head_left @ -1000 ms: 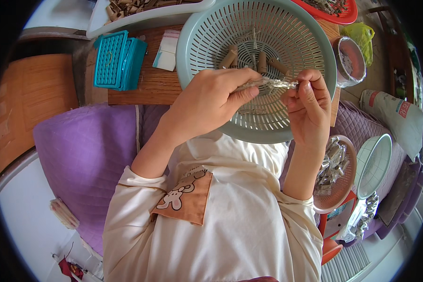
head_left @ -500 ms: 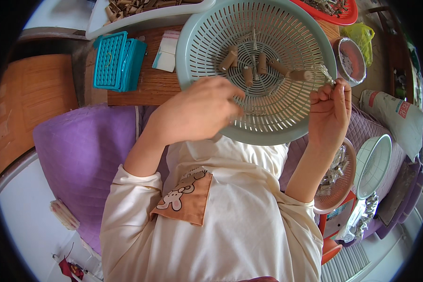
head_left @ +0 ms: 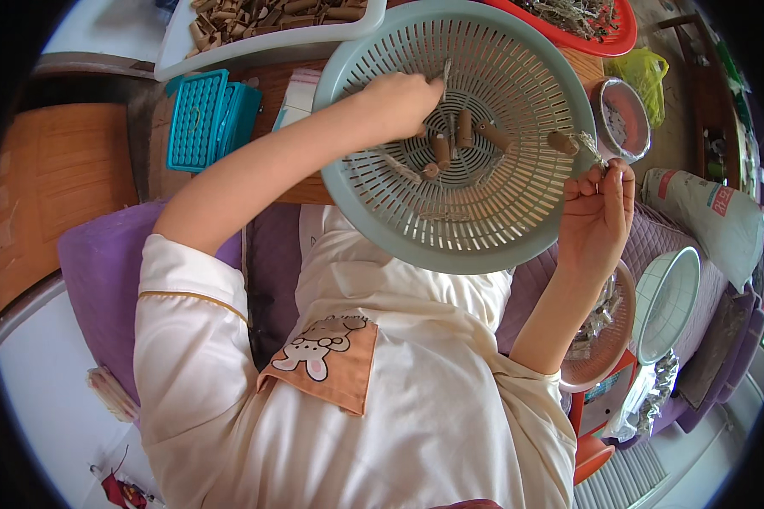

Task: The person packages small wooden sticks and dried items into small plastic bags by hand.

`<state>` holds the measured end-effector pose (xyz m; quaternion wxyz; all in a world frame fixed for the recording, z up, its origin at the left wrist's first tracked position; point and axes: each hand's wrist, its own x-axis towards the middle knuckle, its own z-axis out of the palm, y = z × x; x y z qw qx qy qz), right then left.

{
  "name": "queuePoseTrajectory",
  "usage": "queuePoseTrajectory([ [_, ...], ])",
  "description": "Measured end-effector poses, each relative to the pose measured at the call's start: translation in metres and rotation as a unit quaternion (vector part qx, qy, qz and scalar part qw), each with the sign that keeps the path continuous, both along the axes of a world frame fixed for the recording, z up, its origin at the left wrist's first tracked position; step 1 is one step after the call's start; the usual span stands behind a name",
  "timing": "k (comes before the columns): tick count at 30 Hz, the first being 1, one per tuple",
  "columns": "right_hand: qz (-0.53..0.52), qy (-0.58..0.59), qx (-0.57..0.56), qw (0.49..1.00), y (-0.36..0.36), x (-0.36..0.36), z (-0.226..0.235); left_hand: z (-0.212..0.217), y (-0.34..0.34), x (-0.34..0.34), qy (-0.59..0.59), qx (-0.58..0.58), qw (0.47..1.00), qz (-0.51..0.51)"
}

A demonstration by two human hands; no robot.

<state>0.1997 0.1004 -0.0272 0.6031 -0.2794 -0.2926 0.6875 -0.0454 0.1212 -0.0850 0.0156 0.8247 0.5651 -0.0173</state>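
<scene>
red tray [head_left: 607, 38] cut off, left fingers [head_left: 412, 89] hidden

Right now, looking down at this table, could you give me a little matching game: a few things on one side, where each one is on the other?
Things:
1. left hand
2. right hand
3. blue perforated tray
4. red basket

Places:
A. at the top edge, behind the strainer basket's far rim
B. inside the strainer basket, by the brown rolls
C. left of the strainer basket, on the wooden table
D. at the strainer basket's right rim, pinching a thin silvery strip

Pairs: 1-B, 2-D, 3-C, 4-A
</scene>
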Motion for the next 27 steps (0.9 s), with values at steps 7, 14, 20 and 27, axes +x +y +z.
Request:
queuePoseTrajectory([
  [7,0.01,0.004,0.006,1.0,0.001,0.007,0.003,0.046,0.022,-0.018,-0.203,-0.198,0.958,0.042],
  [14,0.021,0.026,0.0,0.999,0.003,0.001,0.004,0.057,0.023,-0.039,-0.534,-0.317,0.783,0.036],
  [20,0.03,0.006,0.004,1.0,0.003,-0.002,0.003,0.048,0.009,-0.034,-0.408,-0.213,0.879,0.124],
  [27,0.174,0.158,-0.193,0.953,0.006,-0.02,0.01,0.082,-0.016,-0.01,-0.514,-0.141,0.844,0.068],
])
